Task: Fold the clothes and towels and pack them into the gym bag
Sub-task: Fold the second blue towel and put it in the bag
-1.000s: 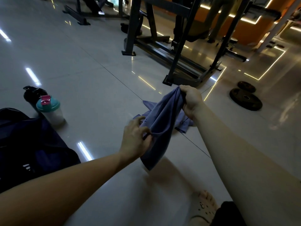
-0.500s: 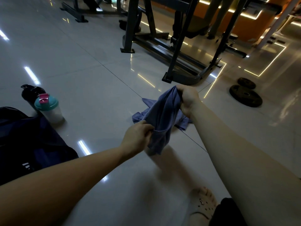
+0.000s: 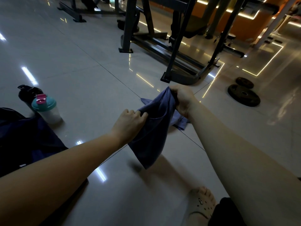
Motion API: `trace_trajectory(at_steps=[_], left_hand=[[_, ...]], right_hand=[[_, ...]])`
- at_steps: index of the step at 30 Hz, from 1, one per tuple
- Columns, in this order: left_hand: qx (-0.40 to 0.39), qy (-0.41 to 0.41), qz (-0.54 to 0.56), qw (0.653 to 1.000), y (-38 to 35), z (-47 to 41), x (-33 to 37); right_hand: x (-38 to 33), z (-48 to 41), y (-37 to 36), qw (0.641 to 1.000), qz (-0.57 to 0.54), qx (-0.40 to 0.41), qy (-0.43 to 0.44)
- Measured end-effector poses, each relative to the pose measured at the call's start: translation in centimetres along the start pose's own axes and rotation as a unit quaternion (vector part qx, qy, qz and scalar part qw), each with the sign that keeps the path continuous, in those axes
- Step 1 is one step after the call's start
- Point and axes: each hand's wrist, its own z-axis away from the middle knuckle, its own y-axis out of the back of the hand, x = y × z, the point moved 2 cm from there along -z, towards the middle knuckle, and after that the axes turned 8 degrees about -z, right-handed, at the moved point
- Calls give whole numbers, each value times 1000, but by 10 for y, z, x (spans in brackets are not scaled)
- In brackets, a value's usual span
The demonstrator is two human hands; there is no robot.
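Both hands pinch the towel [image 3: 153, 128] mid-fold above the floor: left hand [image 3: 130, 121] at its near edge, right hand [image 3: 182, 100] gripping the far bunch. Next, probably, flatten it and carry it left to the bag [image 3: 24, 136].

glossy tiled floor [image 3: 81, 66], weight rack [image 3: 172, 51], light strips [image 3: 254, 71]

No legible text anywhere; only indistinct white marks [image 3: 23, 165] on the dark gym bag [image 3: 32, 141].

Blue-grey towel [image 3: 151, 132], teal-lidded shaker [image 3: 46, 109]
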Motion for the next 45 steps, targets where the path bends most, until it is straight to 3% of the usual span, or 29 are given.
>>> trace_trajectory(at_steps=[4, 8, 12, 16, 20, 27, 33, 41, 45], left_hand=[[-7, 12, -15, 1000, 4, 0, -15], [39, -22, 2, 999, 6, 6, -29], [61, -49, 82, 994, 0, 12, -44], [-13, 0, 210, 978, 9, 15, -62], [-110, 106, 356, 922, 17, 19, -70], [-229, 109, 358, 899, 18, 33, -55], [-148, 68, 270, 949, 20, 54, -62], [-58, 199, 281, 937, 16, 79, -82], [-6, 226, 251, 941, 21, 84, -80]], right_hand=[[1, -3, 2, 1000, -2, 19, -3], [2, -9, 12, 996, 5, 93, -9], [11, -14, 20, 990, 39, 139, -6], [21, -13, 16, 992, 69, 105, 25], [22, -11, 8, 993, 49, 95, 41], [17, -13, -8, 985, 64, 151, 51], [37, -25, -12, 984, 31, 175, 24], [44, -23, -2, 984, 2, 176, 4], [55, -27, 2, 986, -17, 163, 9]])
